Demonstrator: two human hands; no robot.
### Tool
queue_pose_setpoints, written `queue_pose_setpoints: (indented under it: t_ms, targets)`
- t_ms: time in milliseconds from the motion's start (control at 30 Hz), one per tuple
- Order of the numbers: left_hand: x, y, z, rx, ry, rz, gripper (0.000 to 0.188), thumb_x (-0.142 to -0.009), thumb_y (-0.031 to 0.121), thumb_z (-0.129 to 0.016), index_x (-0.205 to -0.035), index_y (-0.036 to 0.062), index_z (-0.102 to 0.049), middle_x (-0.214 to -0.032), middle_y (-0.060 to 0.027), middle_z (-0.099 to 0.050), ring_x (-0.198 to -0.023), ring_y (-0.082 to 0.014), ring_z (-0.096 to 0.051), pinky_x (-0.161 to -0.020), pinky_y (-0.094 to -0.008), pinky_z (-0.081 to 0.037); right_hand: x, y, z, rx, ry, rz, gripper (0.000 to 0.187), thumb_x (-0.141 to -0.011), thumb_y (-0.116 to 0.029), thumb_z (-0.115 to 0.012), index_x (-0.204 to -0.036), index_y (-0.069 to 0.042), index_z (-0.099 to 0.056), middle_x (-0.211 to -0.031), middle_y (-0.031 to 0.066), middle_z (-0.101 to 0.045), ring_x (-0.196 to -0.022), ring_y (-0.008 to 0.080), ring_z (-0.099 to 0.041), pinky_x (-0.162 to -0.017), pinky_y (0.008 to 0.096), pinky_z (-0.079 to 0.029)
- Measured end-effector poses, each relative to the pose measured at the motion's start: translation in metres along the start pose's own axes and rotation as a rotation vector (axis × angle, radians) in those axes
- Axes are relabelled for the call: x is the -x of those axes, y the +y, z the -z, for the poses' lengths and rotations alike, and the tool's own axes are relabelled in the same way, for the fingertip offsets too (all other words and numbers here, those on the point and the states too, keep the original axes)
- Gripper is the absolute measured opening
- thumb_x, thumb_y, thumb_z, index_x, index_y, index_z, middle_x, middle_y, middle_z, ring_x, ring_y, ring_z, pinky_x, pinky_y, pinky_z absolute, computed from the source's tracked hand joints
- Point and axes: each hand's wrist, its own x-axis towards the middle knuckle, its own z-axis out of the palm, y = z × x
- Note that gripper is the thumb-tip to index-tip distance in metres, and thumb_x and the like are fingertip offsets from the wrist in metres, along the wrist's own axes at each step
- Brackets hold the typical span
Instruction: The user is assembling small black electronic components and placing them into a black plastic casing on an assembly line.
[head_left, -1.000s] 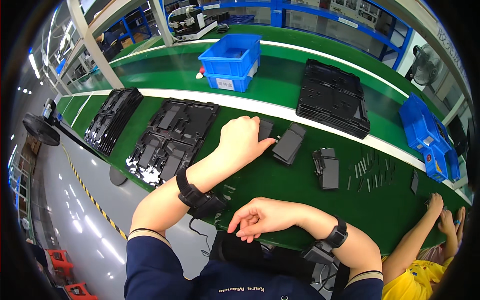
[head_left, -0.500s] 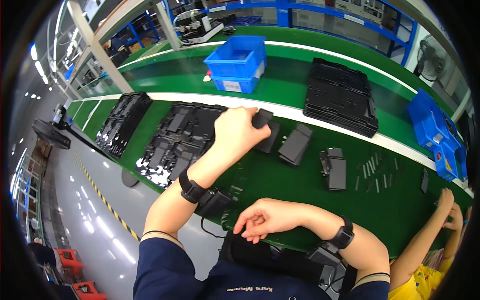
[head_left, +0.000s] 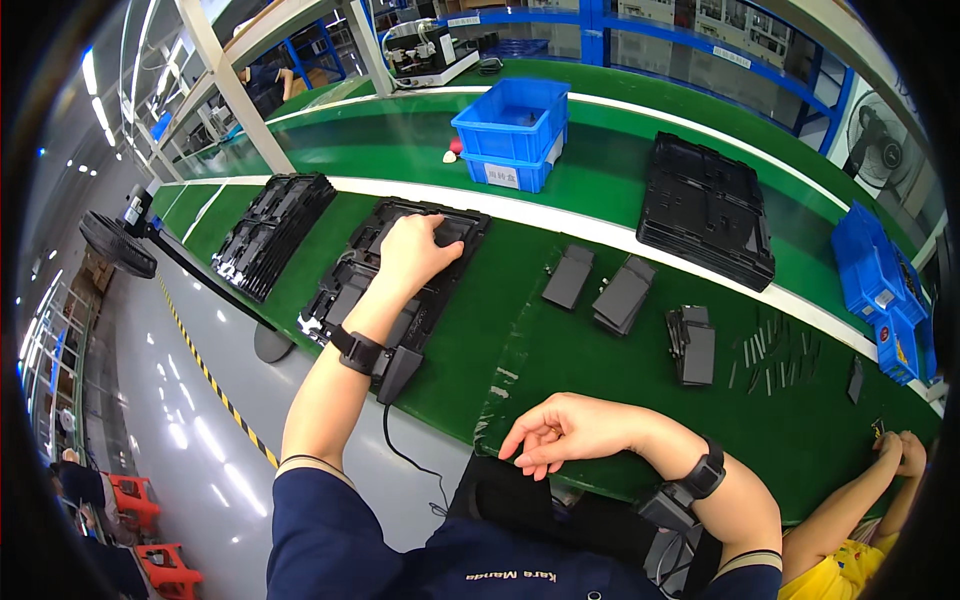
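My left hand (head_left: 415, 255) is over the upper part of a black moulded tray (head_left: 462, 262) on the green bench. Its thumb and forefinger bend around a dark rectangular block at the tray; the block is mostly lost against the black plastic. Other dark blocks (head_left: 345, 288) sit in the tray's lower part. My right hand (head_left: 565, 435) hangs at the bench's near edge, fingers loosely curled and apart, nothing in it. Right of the tray lie a grey block (head_left: 568, 277), a small stack of grey blocks (head_left: 624, 296) and another stack (head_left: 697, 346).
Stacked black trays stand at left (head_left: 270, 237) and far right (head_left: 708, 210). Blue bins (head_left: 515, 125) are behind the white rail, more blue bins (head_left: 868, 262) at right. Thin strips (head_left: 770, 355) lie scattered. Another person's hands (head_left: 900, 452) work at the right edge.
My left hand has gone left from beside the grey blocks to the black tray, carrying a dark block. My right hand keeps its curled pose. The whole view has shifted slightly.
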Motion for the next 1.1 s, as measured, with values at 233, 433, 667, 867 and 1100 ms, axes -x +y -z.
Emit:
queue_pose_setpoints:
  t_ms: [233,433,667,867,1100]
  targets:
    - [0.044,-0.048,0.025,0.081,0.195,-0.154,0.024,-0.075,-0.004,-0.057,-0.098,-0.003,-0.063,-0.097,-0.0184,-0.061,-0.088,-0.0341,-0.06,-0.079,-0.0364,-0.049,0.081,-0.081,-0.007,0.368,0.532,0.179,0.022,-0.08,-0.01,-0.065,-0.101,-0.003,-0.064,-0.082,0.0065,-0.066,-0.073,0.0101,-0.063,-0.068,0.0221,-0.052]
    - [0.066,-0.032,0.014,0.033,0.182,-0.247,0.026,-0.08,0.003,-0.054,-0.104,0.0001,-0.061,-0.107,-0.0167,-0.059,-0.101,-0.0322,-0.055,-0.087,-0.0379,-0.045,0.167,-0.085,0.087,0.242,1.561,0.319,0.039,-0.085,-0.025,-0.059,-0.118,-0.006,-0.054,-0.112,0.0037,-0.057,-0.104,0.0112,-0.053,-0.088,0.0284,-0.041]
    - [0.094,-0.04,0.031,0.077,0.156,-0.247,0.035,-0.073,0.007,-0.066,-0.107,0.001,-0.06,-0.111,-0.0156,-0.057,-0.102,-0.032,-0.054,-0.088,-0.0373,-0.044,0.229,0.019,0.236,0.335,1.815,-0.585,0.074,-0.073,-0.056,-0.064,-0.113,0.006,-0.055,-0.114,0.0196,-0.057,-0.102,0.0333,-0.055,-0.083,0.0466,-0.046]
    - [0.109,-0.049,0.043,0.115,0.123,-0.194,0.036,-0.072,0.007,-0.067,-0.107,-0.0002,-0.06,-0.111,-0.0151,-0.057,-0.103,-0.0317,-0.054,-0.088,-0.0368,-0.043,0.188,-0.008,0.213,0.483,1.772,-0.894,0.055,-0.068,-0.042,-0.072,-0.103,0.0,-0.063,-0.111,0.0176,-0.06,-0.104,0.0294,-0.059,-0.088,0.0361,-0.047]
    - [0.118,-0.055,0.049,0.17,0.076,-0.123,0.036,-0.071,0.007,-0.068,-0.105,-0.0012,-0.061,-0.112,-0.0161,-0.057,-0.103,-0.032,-0.054,-0.089,-0.0364,-0.044,0.158,-0.047,0.199,0.579,2.127,-0.858,0.034,-0.07,-0.02,-0.064,-0.097,0.0,-0.064,-0.106,0.0162,-0.063,-0.1,0.029,-0.06,-0.085,0.0359,-0.049]
